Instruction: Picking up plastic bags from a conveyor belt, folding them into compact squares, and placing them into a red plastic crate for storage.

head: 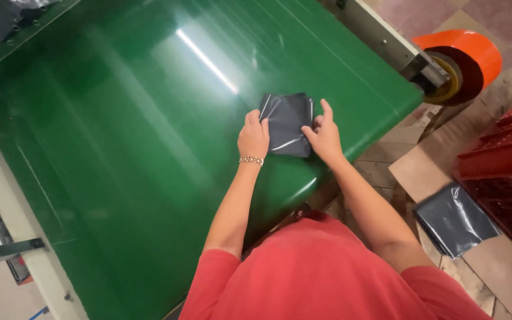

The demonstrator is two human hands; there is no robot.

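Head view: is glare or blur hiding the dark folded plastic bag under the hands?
Head view: a bright glare streak crosses the glossy green belt, clear of the dark grey folded plastic bag; bag, left hand and right hand look sharp; edges bend slightly.

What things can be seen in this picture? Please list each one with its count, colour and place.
Folded dark grey plastic bag: one, on the belt, under both hands.
Green conveyor belt: one, glossy, fills the left and centre.
Orange roll of film: one, upper right, at the belt's end.
Red plastic crates: count unclear, stacked at the right edge.
Loose dark grey plastic bags: count unclear, on the cardboard.
Brown cardboard sheets: several, on the floor at right.
Left hand: one, beaded bracelet on the wrist, on the bag's left edge.
Right hand: one, on the bag's right edge.
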